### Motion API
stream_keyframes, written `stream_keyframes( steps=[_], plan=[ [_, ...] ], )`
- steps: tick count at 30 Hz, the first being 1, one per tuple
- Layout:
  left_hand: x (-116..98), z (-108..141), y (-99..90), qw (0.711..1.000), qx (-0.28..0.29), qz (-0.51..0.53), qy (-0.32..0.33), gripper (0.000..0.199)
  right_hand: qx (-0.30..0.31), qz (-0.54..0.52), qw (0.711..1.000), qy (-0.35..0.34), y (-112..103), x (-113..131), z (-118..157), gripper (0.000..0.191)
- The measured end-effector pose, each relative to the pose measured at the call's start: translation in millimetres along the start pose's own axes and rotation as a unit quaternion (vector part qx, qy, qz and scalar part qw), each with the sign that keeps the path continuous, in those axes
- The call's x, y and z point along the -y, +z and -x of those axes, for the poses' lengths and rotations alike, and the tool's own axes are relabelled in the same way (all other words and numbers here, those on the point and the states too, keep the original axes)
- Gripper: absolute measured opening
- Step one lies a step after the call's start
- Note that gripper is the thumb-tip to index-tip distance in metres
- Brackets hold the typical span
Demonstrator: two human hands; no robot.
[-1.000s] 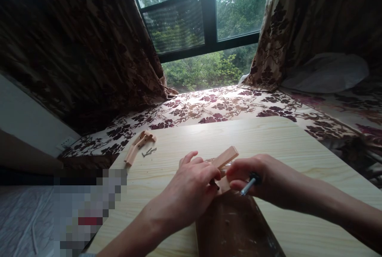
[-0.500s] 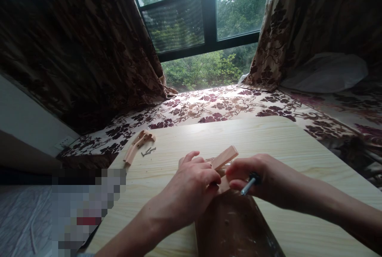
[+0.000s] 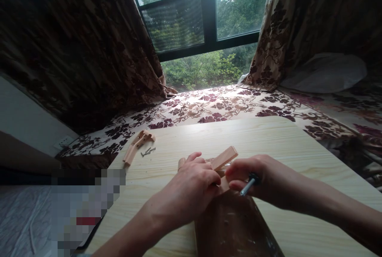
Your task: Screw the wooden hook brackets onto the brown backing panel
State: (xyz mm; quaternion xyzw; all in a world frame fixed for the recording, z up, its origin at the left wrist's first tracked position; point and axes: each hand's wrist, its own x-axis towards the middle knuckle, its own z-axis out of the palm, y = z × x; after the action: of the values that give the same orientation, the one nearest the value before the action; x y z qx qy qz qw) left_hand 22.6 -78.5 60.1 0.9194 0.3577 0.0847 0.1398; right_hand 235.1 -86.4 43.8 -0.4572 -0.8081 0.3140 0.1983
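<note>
Nearest, a dark brown slab with a glossy surface (image 3: 234,227) lies on the pale wood-grain table (image 3: 295,209), its far end passing under the hands. To the left, beyond the table's edge, is a greyish patterned cloth (image 3: 24,221), with a pixelated patch beside it. The left hand (image 3: 192,183) is clamped over a light wooden piece (image 3: 225,158), fingers curled across it, its squared end jutting up and to the right between the hands. The right hand (image 3: 253,171) is closed around a screwdriver (image 3: 248,186), whose metal shaft points down and to the left, clear of the wood; its thumb and forefinger touch a lower wooden part (image 3: 224,186). Whether the two pieces are joined is hidden by the fingers. Farther off, at the table's left edge, lie curved wooden parts with holes (image 3: 137,145), and just beside them a few loose screws (image 3: 148,152). Past the table stretches a floral cover (image 3: 205,108), with a whitish bag (image 3: 328,72) to the right. Patterned curtains (image 3: 268,50) flank a dark-framed window (image 3: 210,14), green trees (image 3: 205,68) outside
</note>
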Motion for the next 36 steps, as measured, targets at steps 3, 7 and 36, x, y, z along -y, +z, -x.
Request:
stream_keyframes(
  steps=[3, 7, 36],
  plan=[
    [1, 1, 0.5, 1.000, -0.006, 0.000, 0.003, 0.018, 0.002, -0.001, 1.000, -0.003, 0, 0, 0, 0.009],
    [1, 0, 4.1, 1.000, -0.014, -0.005, 0.011, 0.023, 0.008, -0.004, 1.000, 0.005, 0, -1, 1, 0.007],
    [-2, 1, -35.1, 1.000, -0.020, -0.016, 0.006, 0.015, -0.028, -0.107, 0.994, -0.005, -8, 17, -8, 0.023]
  ],
)
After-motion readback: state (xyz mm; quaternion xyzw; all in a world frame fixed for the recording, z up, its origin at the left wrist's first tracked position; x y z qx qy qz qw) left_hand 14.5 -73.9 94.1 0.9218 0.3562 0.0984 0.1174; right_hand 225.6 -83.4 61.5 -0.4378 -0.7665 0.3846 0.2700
